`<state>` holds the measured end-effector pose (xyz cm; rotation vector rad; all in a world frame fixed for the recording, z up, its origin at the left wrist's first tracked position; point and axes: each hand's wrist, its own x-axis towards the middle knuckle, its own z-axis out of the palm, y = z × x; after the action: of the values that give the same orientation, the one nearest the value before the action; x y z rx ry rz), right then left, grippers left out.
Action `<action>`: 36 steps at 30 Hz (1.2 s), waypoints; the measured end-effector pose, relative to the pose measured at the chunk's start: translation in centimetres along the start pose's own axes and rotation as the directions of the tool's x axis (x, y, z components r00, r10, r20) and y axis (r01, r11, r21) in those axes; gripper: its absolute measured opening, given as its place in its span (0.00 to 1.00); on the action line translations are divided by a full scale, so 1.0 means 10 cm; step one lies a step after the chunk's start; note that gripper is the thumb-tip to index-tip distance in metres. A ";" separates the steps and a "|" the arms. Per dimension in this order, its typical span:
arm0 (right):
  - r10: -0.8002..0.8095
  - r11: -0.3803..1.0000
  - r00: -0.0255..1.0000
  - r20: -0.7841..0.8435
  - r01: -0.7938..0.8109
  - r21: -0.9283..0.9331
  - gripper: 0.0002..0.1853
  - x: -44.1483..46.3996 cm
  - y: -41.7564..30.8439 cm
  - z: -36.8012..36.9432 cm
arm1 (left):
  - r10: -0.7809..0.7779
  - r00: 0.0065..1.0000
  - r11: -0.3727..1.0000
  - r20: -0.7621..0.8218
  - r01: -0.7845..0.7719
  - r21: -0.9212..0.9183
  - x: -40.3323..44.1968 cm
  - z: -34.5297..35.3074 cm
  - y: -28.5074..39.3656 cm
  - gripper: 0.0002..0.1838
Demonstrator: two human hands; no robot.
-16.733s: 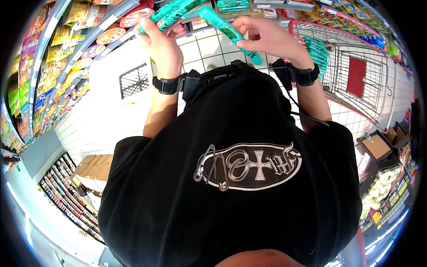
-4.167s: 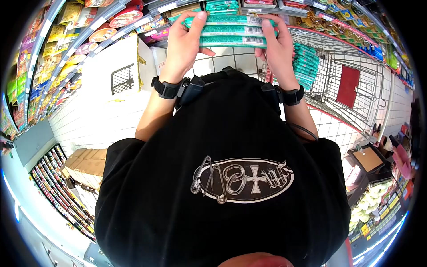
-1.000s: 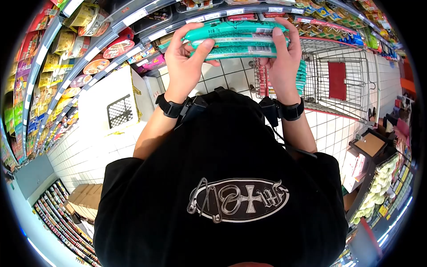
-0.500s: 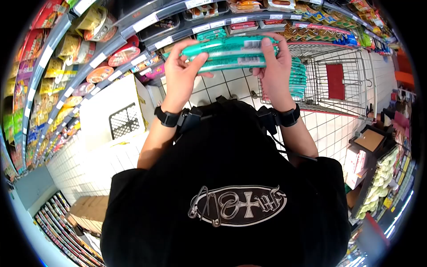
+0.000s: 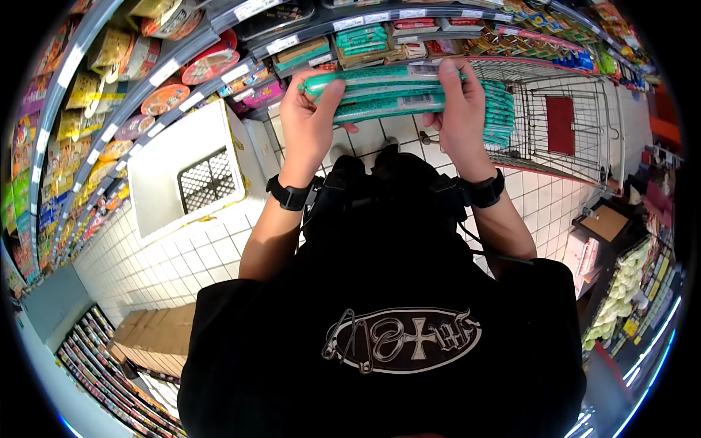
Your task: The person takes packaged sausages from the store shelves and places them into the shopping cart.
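Observation:
Between my hands lies a small bundle of long sausages in shiny green wrappers, held crosswise in front of the shelf. My left hand is closed round the left end, thumb on top. At the other end, my right hand grips the bundle with its thumb near a printed barcode. Some fingers are hidden behind the wrappers. Just beyond my right hand, a pile of similar green sausages lies at the near end of the shopping cart. More green packs sit in a box on the shelf ahead.
A shelf edge with price labels curves along the front and left, loaded with bowls and packets. On the tiled floor to the left stands a white bin with a black grid inside. Cardboard boxes stand at lower left.
My hands and the bundle have shifted slightly right in view. The sausages are spread a little, so more of them show. The view has tilted, revealing more of the white bin and the green shelf packs.

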<state>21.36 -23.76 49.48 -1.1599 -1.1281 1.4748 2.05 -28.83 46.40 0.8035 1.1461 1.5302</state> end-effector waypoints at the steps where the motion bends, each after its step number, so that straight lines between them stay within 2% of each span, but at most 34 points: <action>1: 0.006 1.000 1.000 -0.010 -0.006 -0.018 0.18 -0.01 0.02 0.00 | -0.003 1.000 1.000 0.010 0.003 -0.015 -0.01 -0.03 -0.02 0.10; 9: -0.030 0.999 0.996 0.078 0.031 -0.008 0.17 -0.03 -0.03 -0.17 | 0.066 0.997 0.998 -0.030 -0.066 -0.018 -0.20 0.16 0.02 0.14; 19: -0.081 0.992 0.995 0.052 0.076 0.096 0.15 -0.10 -0.25 -1.12 | 0.088 0.996 0.996 0.006 -0.088 0.005 -0.34 1.11 -0.19 0.15; 29: -0.083 0.992 0.993 0.084 0.074 0.106 0.16 -0.16 -0.25 -1.96 | 0.117 0.993 0.990 -0.023 -0.115 0.077 -0.55 1.88 -0.39 0.13; 36: -0.127 0.991 0.987 0.102 0.121 0.060 0.17 -0.11 -0.22 -2.24 | 0.161 0.986 0.981 -0.033 -0.156 0.119 -0.59 2.16 -0.43 0.15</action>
<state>43.80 -21.87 48.68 -0.9667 -1.2039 1.4750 24.59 -28.71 49.74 0.9639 1.2359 1.6294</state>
